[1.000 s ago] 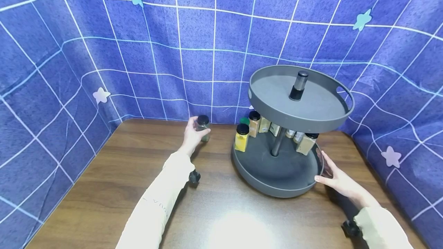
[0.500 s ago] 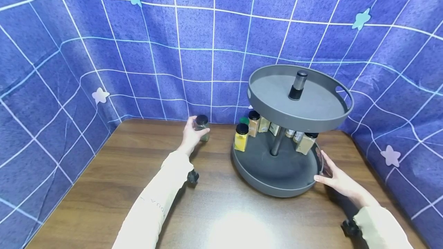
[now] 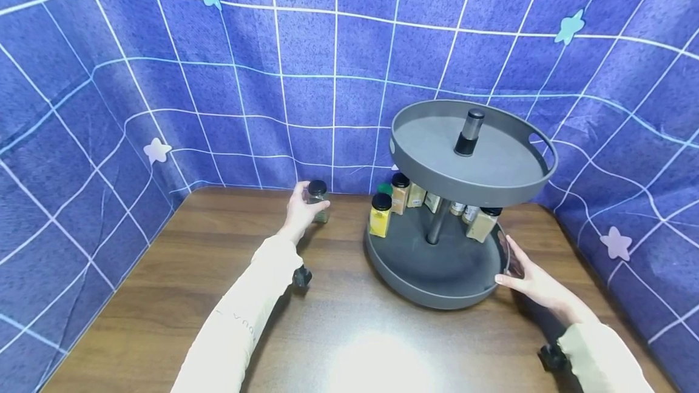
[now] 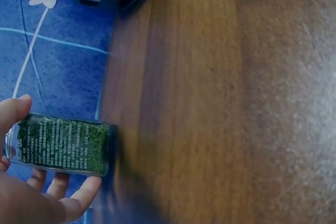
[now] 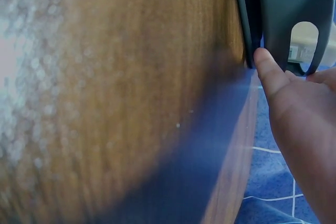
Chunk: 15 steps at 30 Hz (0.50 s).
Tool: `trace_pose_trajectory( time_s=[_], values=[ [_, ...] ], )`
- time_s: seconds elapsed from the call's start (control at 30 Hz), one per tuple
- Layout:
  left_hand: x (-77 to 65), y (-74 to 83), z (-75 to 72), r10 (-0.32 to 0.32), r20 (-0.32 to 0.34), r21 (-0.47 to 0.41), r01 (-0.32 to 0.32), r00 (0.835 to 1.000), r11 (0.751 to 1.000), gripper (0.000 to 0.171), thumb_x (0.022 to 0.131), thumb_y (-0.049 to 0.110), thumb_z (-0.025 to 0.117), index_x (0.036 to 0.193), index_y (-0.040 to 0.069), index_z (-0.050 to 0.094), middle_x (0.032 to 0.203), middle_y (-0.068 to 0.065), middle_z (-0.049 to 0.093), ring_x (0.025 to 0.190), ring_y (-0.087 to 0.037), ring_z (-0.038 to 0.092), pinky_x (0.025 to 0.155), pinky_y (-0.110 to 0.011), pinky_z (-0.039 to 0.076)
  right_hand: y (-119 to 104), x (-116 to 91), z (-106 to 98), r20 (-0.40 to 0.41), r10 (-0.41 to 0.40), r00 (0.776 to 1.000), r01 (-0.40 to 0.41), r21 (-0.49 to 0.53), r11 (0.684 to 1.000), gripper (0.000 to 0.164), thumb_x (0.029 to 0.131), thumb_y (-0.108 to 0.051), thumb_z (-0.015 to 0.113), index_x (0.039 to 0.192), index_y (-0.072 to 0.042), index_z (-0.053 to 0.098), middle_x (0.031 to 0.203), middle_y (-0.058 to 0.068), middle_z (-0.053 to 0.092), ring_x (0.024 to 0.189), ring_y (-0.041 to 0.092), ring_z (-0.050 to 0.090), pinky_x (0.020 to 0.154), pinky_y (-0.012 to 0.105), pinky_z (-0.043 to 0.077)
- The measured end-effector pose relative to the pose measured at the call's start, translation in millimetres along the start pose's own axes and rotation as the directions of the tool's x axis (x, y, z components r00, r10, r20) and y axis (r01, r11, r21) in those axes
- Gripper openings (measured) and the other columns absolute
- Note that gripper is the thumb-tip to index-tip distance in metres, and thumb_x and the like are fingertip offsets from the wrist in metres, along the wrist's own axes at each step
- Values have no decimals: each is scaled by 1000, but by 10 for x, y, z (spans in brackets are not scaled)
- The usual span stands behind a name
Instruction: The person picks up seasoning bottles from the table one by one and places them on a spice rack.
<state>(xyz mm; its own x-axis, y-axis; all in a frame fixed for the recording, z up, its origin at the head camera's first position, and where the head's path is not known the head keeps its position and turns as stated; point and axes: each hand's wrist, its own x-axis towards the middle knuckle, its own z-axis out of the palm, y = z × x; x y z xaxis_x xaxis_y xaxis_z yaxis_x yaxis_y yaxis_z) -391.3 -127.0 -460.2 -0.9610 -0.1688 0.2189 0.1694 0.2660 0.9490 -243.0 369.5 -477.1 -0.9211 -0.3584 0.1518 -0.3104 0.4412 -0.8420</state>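
My left hand (image 3: 297, 214) grips a square glass spice jar (image 4: 63, 145) filled with green flakes, a black lid on top in the head view. Thumb and fingers lie on opposite sides of it. The jar is upright near the table's back edge, its base close over the wood. On the right, my right hand (image 3: 535, 284) touches the outer wall of the lower tray (image 3: 437, 281) of a grey two-tier turntable, thumb and fingers spread along its side. In the right wrist view the thumb (image 5: 266, 66) rests at the tray wall beside an oval handle opening.
Several jars stand around the lower tray, among them a yellow jar (image 3: 379, 220) and a tan jar (image 3: 483, 226) with black lids. The upper tray (image 3: 426, 135) overhangs them, with a central post (image 3: 469, 132). A blue gridded curtain (image 3: 246, 108) borders the wooden table (image 3: 180, 272).
The view shifts very slightly. Both hands stay where they were, the left on the spice jar and the right at the lower tray.
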Motion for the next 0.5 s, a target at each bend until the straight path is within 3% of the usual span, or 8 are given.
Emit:
trace_pose_trajectory(
  time_s=[0.07, 0.13, 0.23, 0.33, 0.5],
  values=[
    [13, 23, -7, -19, 26, -11, 19, 999, 1000, 63, 71, 9, 79, 125, 13, 46, 116, -17, 55, 108, -33, 53, 95, -47, 44, 2, 3, -3, 0, -4, 1000, 4, -1, 1000, 90, 88, -1, 61, 148, 3, -6, 148, 38, 4, 130, 54, 13, 91, 0, 29],
    [23, 59, -8, -23, 39, -8, 23, 999, 1000, 64, 72, 8, 79, 127, 11, 45, 117, -18, 55, 108, -32, 53, 95, -46, 43, 4, 1, -4, 0, -13, 1000, 13, 0, 1000, 90, 88, 0, 61, 148, 3, -6, 148, 38, 3, 135, 46, 15, 91, 1, 29],
    [36, 120, -3, -29, 57, -6, 29, 998, 1000, 66, 71, 8, 80, 127, 10, 45, 118, -16, 55, 109, -31, 52, 97, -45, 41, 7, -5, -2, -2, -30, 1000, 30, 1, 1000, 90, 88, 0, 61, 148, 2, -5, 148, 37, 4, 139, 16, 20, 91, 1, 30],
    [46, 173, 6, -29, 67, -10, 30, 997, 1000, 66, 69, 8, 80, 125, 12, 46, 118, -14, 55, 111, -30, 51, 98, -44, 40, 5, -6, 1, -3, -48, 999, 48, 12, 999, 89, 88, 2, 61, 148, 2, -5, 148, 37, 4, 128, -12, 23, 90, 1, 30],
    [31, 278, -4, -30, 84, -17, 31, 996, 999, 65, 68, 5, 80, 123, 12, 46, 116, -14, 57, 108, -31, 52, 95, -45, 42, -10, -3, 10, -1, -52, 999, 52, 17, 998, 89, 87, 2, 61, 147, 5, -5, 147, 39, 3, 119, -22, 24, 90, 0, 30]
  ],
)
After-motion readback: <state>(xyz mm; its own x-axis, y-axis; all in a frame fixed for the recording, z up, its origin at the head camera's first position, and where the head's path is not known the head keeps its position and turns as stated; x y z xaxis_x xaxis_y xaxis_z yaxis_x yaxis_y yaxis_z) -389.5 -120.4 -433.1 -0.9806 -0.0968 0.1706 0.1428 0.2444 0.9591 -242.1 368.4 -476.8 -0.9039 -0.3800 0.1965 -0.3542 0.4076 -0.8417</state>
